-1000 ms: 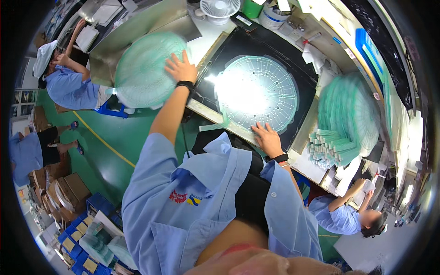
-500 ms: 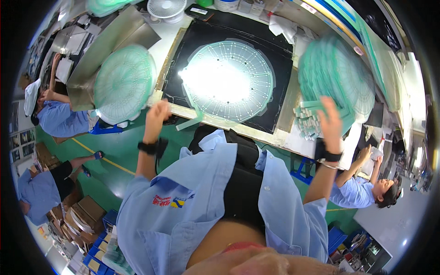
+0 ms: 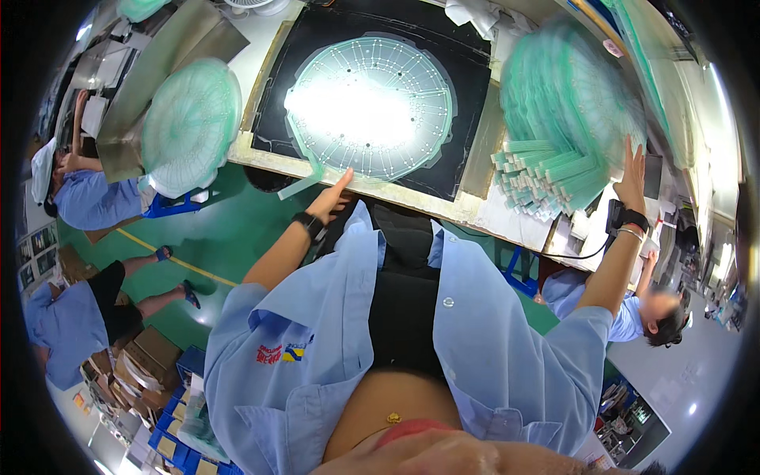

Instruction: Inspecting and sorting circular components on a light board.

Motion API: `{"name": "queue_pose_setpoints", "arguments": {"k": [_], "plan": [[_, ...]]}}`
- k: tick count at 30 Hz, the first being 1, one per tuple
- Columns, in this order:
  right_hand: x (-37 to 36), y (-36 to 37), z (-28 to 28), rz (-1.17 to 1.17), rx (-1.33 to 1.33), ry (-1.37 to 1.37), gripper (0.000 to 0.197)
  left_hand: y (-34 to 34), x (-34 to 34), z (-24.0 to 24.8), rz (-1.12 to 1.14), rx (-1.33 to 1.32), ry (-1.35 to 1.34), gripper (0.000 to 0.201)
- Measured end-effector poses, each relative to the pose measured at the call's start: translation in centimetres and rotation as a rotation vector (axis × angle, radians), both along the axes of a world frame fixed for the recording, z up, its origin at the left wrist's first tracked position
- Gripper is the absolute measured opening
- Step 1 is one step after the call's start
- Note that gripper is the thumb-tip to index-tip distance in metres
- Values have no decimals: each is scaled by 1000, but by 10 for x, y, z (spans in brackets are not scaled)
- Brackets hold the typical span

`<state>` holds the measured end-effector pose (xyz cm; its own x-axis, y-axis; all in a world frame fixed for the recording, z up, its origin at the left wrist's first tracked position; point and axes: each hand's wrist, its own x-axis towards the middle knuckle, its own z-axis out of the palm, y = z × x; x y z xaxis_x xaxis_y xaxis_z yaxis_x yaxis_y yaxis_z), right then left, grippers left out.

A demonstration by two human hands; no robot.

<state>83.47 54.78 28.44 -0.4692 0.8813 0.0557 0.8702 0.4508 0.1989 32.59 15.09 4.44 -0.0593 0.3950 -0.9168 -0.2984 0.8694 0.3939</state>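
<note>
A round, clear sheet with a pale green tint and a printed line pattern (image 3: 431,119) lies on the black board, its middle washed out by bright light. Its narrow tail (image 3: 301,184) hangs over the front edge of the bench. Just right of that tail is my left hand (image 3: 328,203), fingers stretched toward the sheet's near rim and holding nothing I can see. My right hand (image 3: 631,180) stands open, fingers up, along the right side of a fanned pile of similar green sheets (image 3: 554,103). Many tails (image 3: 546,178) of the pile point toward me.
Another green round sheet or stack (image 3: 192,127) lies at the left beside an upright metal plate (image 3: 134,138). White crumpled cloth (image 3: 473,16) sits at the back. Co-workers are seated at left (image 3: 99,194) and right (image 3: 633,313); another person (image 3: 75,317) is at lower left.
My left hand has come rightward and down to the bench's front edge near the tail. My right hand has moved from the pile's tails to its right side. The whole view has shifted.
</note>
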Motion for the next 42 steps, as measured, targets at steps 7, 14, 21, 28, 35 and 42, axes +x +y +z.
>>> {"name": "queue_pose_setpoints", "arguments": {"k": [7,14,21,28,35,42], "plan": [[-5,-35,4,28,-157,120,97,-8,10,1,180,163,-13,59],[-74,-100,17,-155,-227,320,37,-69,-89,44,961,632,547,30],[-256,-197,-36,329,-44,556,52,-166,-289,29,1126,469,862,28],[-377,-257,-113,506,-424,349,58,-177,-336,-19,1149,-175,1810,93],[-400,-265,-149,878,-375,80,70,-127,-296,-41,1483,387,1100,113],[-401,-272,-171,705,-485,8,68,-156,-337,-38,1146,173,1178,115]]}}
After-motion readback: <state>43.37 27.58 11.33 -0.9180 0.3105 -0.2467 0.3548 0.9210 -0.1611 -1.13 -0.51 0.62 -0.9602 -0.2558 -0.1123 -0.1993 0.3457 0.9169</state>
